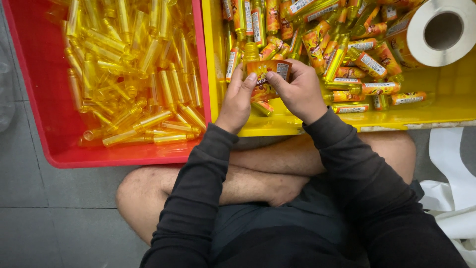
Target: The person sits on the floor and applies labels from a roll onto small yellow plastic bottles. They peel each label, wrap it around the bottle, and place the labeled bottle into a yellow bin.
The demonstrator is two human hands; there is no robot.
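Observation:
My left hand (237, 99) and my right hand (297, 92) together hold a small clear yellow bottle (252, 52) over the front of the yellow crate (317, 121). Both thumbs press an orange label (267, 69) against the bottle's side. The bottle stands roughly upright, its neck showing above my left fingers. Behind my hands lies a heap of labelled bottles (342, 54) inside the yellow crate.
A red crate (54, 144) on the left holds several unlabelled clear yellow bottles (134, 74). A white roll of label backing (439, 32) sits at the yellow crate's far right, its white strip (453, 168) trailing onto the grey tiled floor. My crossed legs are below.

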